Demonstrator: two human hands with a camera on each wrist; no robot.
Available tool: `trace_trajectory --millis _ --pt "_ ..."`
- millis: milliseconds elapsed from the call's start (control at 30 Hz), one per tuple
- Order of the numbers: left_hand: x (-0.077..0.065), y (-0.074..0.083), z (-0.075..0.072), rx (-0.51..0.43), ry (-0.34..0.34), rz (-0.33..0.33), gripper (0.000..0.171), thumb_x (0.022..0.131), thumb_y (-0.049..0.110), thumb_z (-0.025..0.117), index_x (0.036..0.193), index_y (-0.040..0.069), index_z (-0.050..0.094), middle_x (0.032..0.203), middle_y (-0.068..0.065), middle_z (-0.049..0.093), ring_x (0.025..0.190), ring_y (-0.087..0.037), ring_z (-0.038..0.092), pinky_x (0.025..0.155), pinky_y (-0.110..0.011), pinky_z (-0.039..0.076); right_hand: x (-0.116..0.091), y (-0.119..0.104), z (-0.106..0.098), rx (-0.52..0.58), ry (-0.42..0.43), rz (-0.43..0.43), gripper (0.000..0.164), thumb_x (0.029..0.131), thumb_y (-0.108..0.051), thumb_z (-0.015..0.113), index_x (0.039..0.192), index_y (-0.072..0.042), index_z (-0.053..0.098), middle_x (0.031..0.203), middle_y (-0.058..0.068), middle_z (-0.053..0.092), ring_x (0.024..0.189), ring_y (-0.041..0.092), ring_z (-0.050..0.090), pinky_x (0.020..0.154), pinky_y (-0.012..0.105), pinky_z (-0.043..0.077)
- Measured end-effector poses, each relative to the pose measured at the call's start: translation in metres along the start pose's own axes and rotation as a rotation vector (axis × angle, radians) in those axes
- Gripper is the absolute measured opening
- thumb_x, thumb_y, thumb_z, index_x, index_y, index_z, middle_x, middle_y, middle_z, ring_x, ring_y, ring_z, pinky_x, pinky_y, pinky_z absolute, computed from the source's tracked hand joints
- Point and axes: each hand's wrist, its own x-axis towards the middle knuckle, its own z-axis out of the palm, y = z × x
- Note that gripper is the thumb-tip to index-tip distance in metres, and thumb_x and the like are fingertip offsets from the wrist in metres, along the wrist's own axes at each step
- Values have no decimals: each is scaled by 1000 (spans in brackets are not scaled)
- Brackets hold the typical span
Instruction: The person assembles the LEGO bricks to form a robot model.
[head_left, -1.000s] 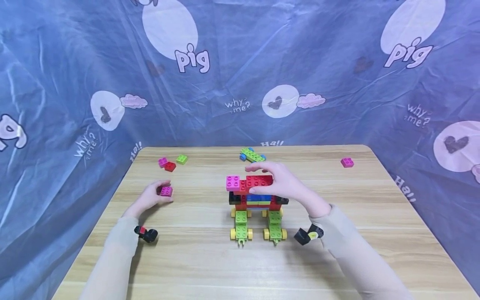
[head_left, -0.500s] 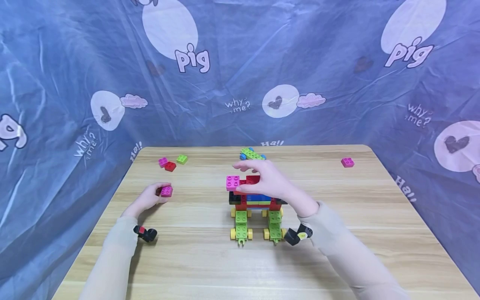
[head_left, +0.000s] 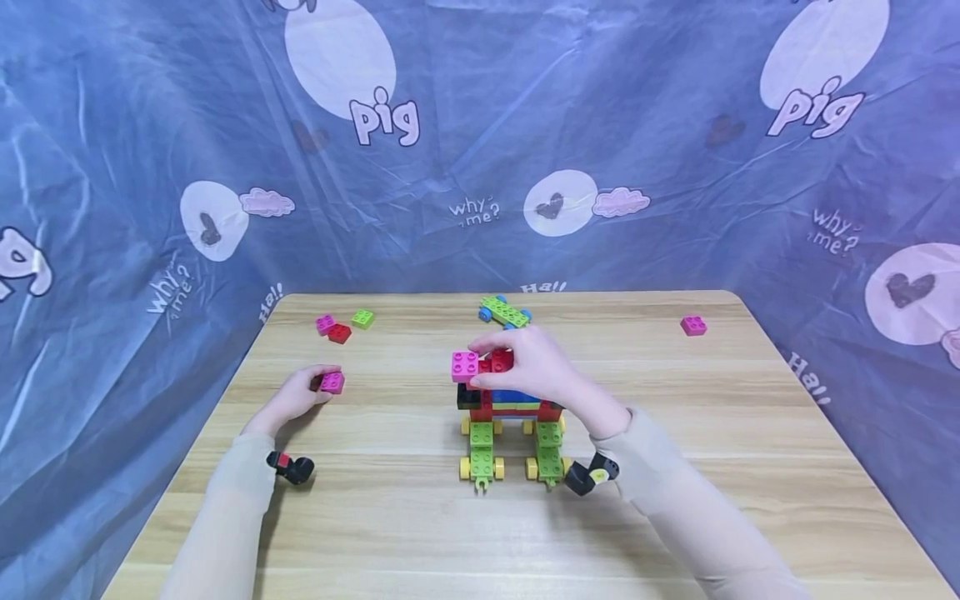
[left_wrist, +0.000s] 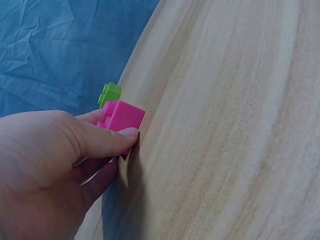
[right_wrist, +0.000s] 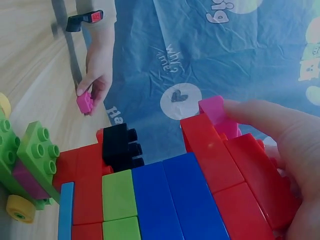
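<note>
In the head view my left hand (head_left: 294, 396) pinches a pink toy building brick (head_left: 332, 382) at the table's left side; the left wrist view shows thumb and fingers around this brick (left_wrist: 125, 117). My right hand (head_left: 534, 367) reaches over a block-built figure (head_left: 517, 397) of red, blue, black and green bricks, standing on green wheeled bases (head_left: 482, 463) with yellow wheels. Its thumb and index finger pinch a second pink brick (head_left: 464, 367) at the figure's upper left end. Seen from the right wrist, that pink brick (right_wrist: 215, 111) sits against the red top bricks (right_wrist: 212, 152).
Farther back on the left lie a pink brick (head_left: 325, 324), a red brick (head_left: 339, 333) and a green brick (head_left: 363, 319). A green wheeled base (head_left: 504, 312) with blue wheels stands behind the figure. Another pink brick (head_left: 693, 326) is at the back right. Printed blue cloth (head_left: 480, 150) surrounds the table.
My right hand has moved left across the figure's top, and its fingers have closed on the pink brick at the end. The left hand stays nearly in place with its brick.
</note>
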Motion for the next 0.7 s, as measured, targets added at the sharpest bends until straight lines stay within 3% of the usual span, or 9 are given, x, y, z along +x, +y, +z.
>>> trace_trajectory --millis 100,267,333,400,467,500,533,700 --pt "1 2 3 29 8 -63 49 85 -2 64 130 -11 49 125 -38 52 114 -51 51 98 -59 41 0 -1 1 -4 -2 9 45 78 -39 78 115 -13 71 103 0 74 68 5 58 53 24 38" --pt "2 11 6 91 33 -138 48 86 -5 63 131 -12 49 127 -37 51 119 -51 49 103 -57 39 0 -2 1 -9 -2 10 45 79 -38 78 115 -12 71 102 1 74 55 6 48 50 25 35" --pt "3 16 7 108 39 -167 48 87 -2 64 131 -11 49 126 -36 53 115 -48 53 97 -54 45 0 -3 1 -15 -1 11 46 78 -38 79 115 -12 71 102 2 74 61 7 56 56 25 42" --pt "6 21 7 86 36 -196 50 88 0 65 133 -9 48 125 -35 54 103 -44 59 82 -49 53 0 -3 1 -18 -4 15 46 78 -38 79 115 -12 71 102 2 74 74 10 64 65 27 50" --pt "8 28 6 61 39 -205 51 88 3 65 135 -7 47 123 -35 54 91 -41 63 67 -43 55 0 -3 1 -25 -7 23 47 78 -39 79 115 -12 71 102 2 74 86 13 68 74 30 53" --pt "10 33 6 56 45 -200 52 89 4 65 136 -7 47 124 -35 55 89 -40 64 65 -43 56 1 -4 2 -29 -8 26 47 78 -40 79 115 -12 71 102 2 74 91 14 68 78 31 54" --pt "12 37 6 47 52 -195 52 89 4 65 136 -6 46 124 -35 55 89 -41 64 66 -44 56 1 -4 2 -31 -10 30 47 78 -40 79 114 -12 71 102 2 74 92 15 68 78 32 54" --pt "20 65 5 83 139 -101 51 87 6 68 134 -5 50 129 -30 54 111 -47 56 96 -56 45 1 -4 1 -41 -12 36 46 78 -40 78 113 -12 72 102 2 74 91 15 68 78 32 54"
